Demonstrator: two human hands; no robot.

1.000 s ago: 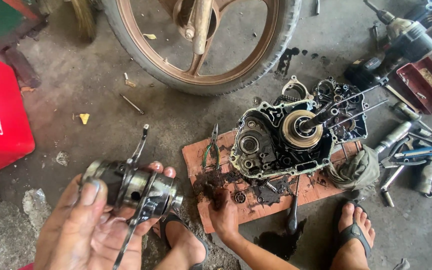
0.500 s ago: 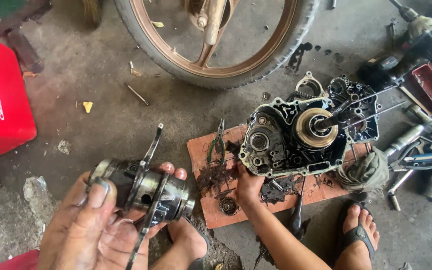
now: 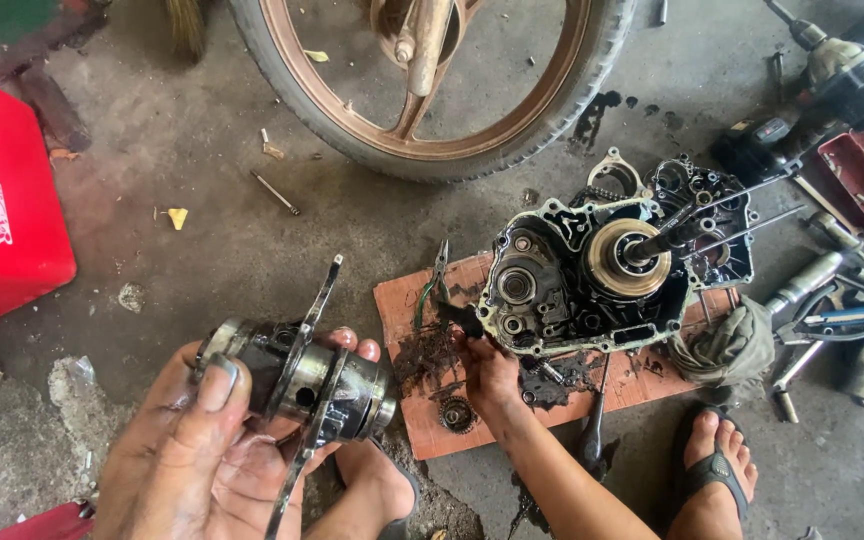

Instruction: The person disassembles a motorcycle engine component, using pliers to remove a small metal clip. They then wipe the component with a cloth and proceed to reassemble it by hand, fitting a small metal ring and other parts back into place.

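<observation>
At nine o'clock sits a red crate (image 3: 2,200). Your left hand (image 3: 187,450), at seven o'clock, is clamped around a greasy shift drum (image 3: 297,380), thumb over its end, fork arms sticking out. Your right hand (image 3: 487,375), near centre, rests fingers-down on the wooden board (image 3: 402,310), touching the engine crankcase's (image 3: 592,275) lower edge; whether it pinches anything, you cannot tell. A wheel (image 3: 432,90) stands at twelve.

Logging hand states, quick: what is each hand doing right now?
Left hand: closed, holding the greasy grey metal shift drum with forks.
Right hand: on the wooden board beside the engine crankcase; grip cannot be told.
</observation>
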